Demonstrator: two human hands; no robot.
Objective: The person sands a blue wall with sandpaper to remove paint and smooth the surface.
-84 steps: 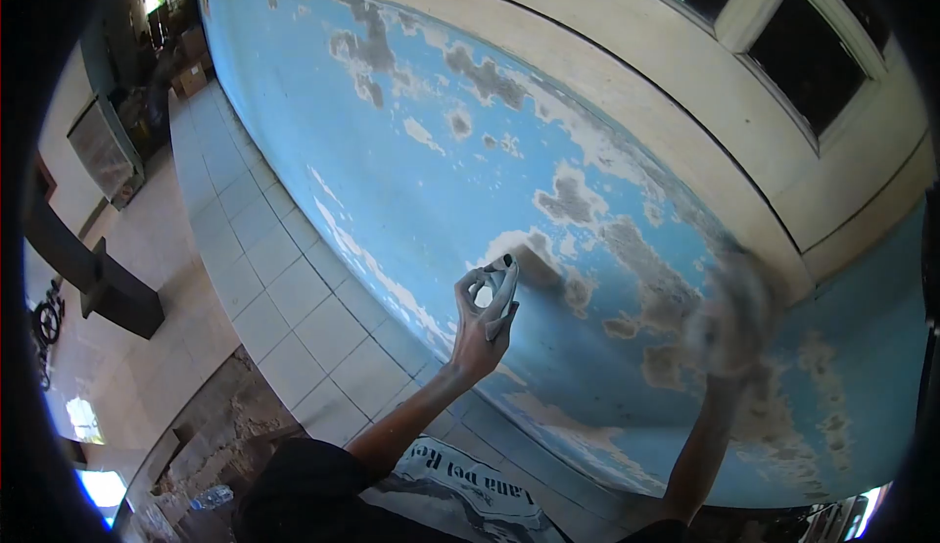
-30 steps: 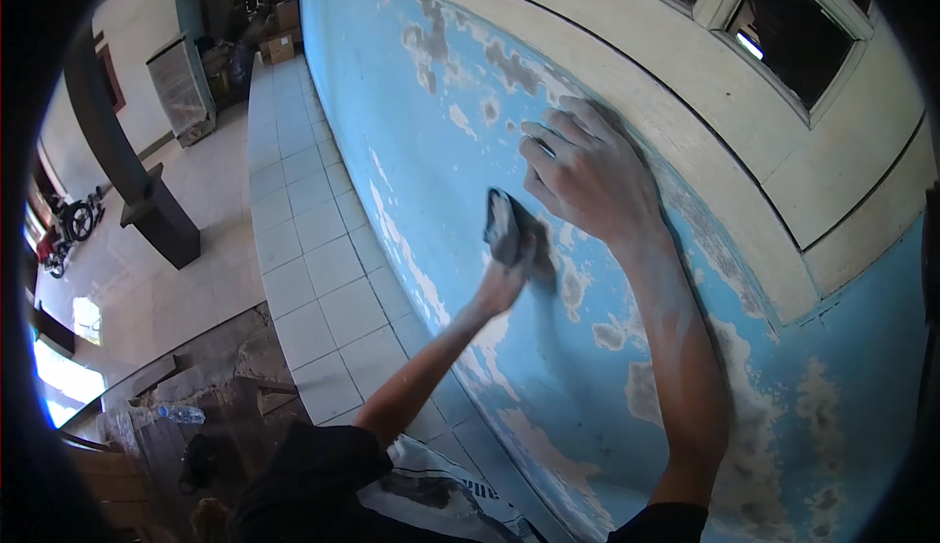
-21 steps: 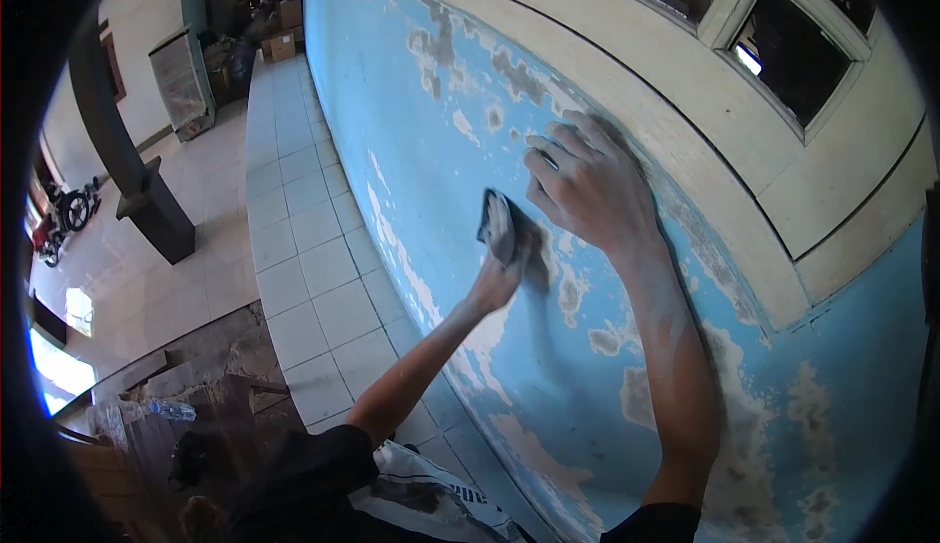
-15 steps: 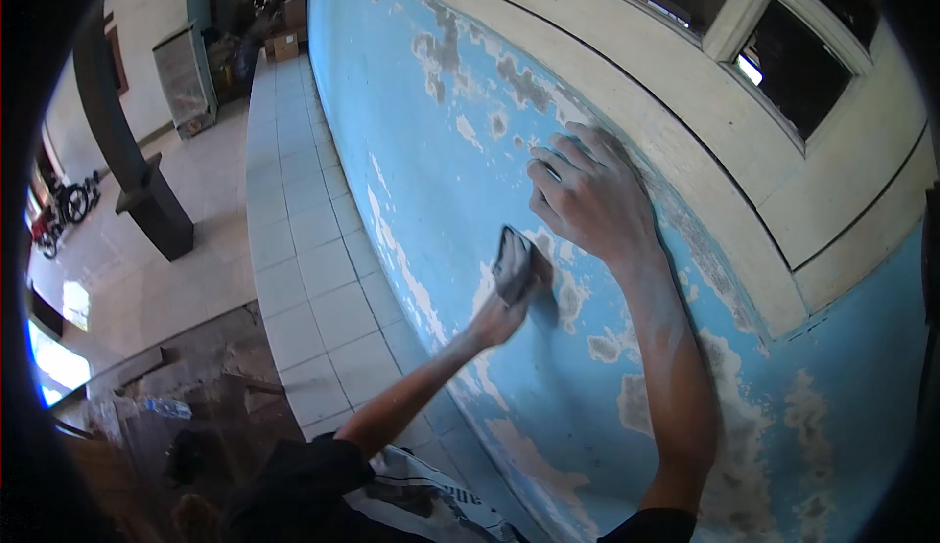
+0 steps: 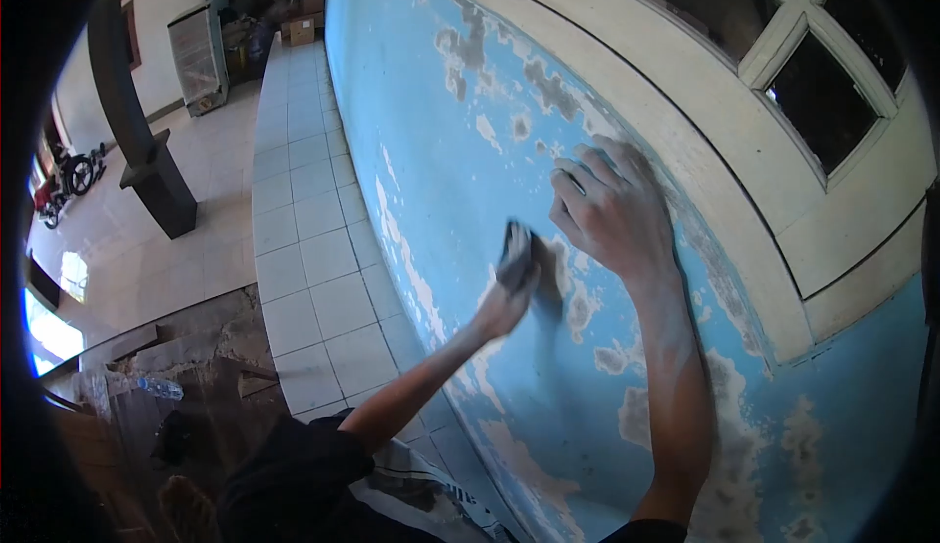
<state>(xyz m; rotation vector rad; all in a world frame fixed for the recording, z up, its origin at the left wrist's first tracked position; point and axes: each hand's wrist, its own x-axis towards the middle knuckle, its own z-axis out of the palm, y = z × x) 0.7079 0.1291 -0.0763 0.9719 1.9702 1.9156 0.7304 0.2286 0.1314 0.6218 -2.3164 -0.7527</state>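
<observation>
left hand (image 5: pixel 501 306) presses sandpaper (image 5: pixel 515 253) on wall (image 5: pixel 431 132), right hand (image 5: pixel 612 215) just beside.

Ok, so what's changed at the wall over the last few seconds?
The right hand came up from low on the blue wall and now lies flat, fingers spread, beside the left hand. The left hand, which held the dark sanding pad pinched in its fingertips, now presses it to the wall, rubbing in short strokes. Its grip on the pad is unchanged.

No legible txt anywhere. Printed sheet (image 5: pixel 397 467) at bottom edge has dark print, too blurred & cut off to read.
</observation>
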